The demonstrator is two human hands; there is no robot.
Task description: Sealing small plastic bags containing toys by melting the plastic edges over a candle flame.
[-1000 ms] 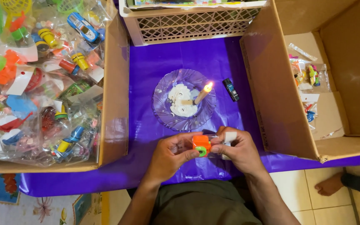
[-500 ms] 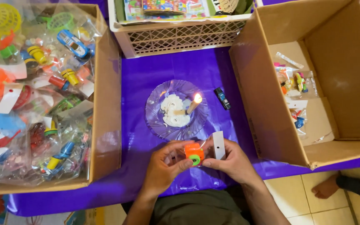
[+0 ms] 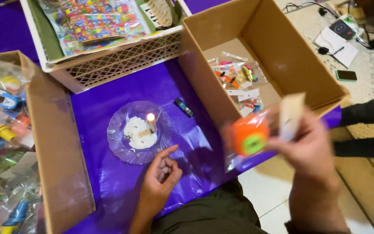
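1. Orange plastic, with a green round part on its face: the small toy [image 3: 249,136] sits in a clear film bag topped by a pale card header [image 3: 291,116]. The right hand [image 3: 310,149] pinches this packet, fingers closed on the film and card; the picture is motion-blurred, so the exact finger placement cannot be told.
2. The packet is held up in the air, just outside the near wall of the open cardboard box [image 3: 282,65]. The box's opening lies up and away from the fingers. The header card stands roughly upright, toy hanging to its left.
3. The right hand is much the nearer to the box. The left hand [image 3: 161,177] is well apart from it, resting on the purple plastic cloth [image 3: 195,143]. It holds nothing, forefinger partly extended, the others curled loosely.
4. Inside the box, on its floor: several similar clear packets [image 3: 239,80] of small coloured items.
5. Left of the box: a clear ribbed glass plate [image 3: 117,138] carrying a short lit candle [image 3: 151,122] in a pool of white wax. A small dark lighter [image 3: 183,107] lies between plate and box.
6. Further left of the box: a white lattice crate [image 3: 122,65] and a second carton of bagged toys [image 3: 44,143].
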